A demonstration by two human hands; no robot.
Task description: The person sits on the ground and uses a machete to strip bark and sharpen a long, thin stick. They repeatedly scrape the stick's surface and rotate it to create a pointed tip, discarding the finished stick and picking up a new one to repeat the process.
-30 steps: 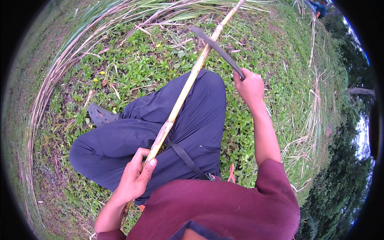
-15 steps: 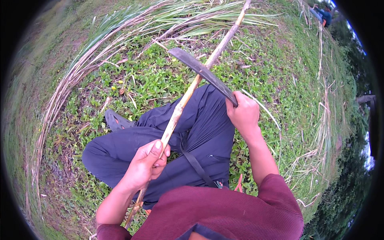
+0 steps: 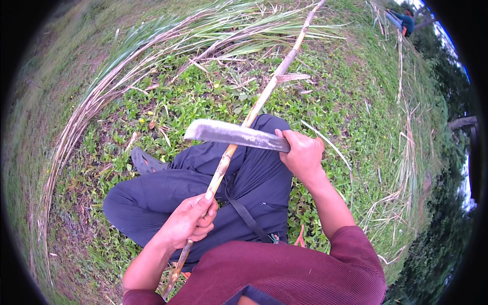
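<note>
My left hand (image 3: 193, 219) grips a long, pale yellow-brown stick (image 3: 266, 95) near its lower part, thumb pressed along it. The stick slants from the lower left up to the top right, across my lap. My right hand (image 3: 304, 154) is closed on the end of a machete (image 3: 236, 136); its handle is hidden in the fist. The broad grey blade lies across the stick, its squared tip pointing left. A peeled strip (image 3: 292, 78) sticks out from the stick's right side, farther up than the blade.
My crossed legs in dark trousers (image 3: 147, 195) lie under the stick. A large bundle of long cut grass stalks (image 3: 101, 84) curves along the far left. More dry stalks (image 3: 404, 168) lie at the right. A person (image 3: 405, 21) sits far off at the top right.
The machete has come down the stick toward me, and its flat now faces up more. A peeled strip now stands out from the stick. My left hand keeps its grip.
</note>
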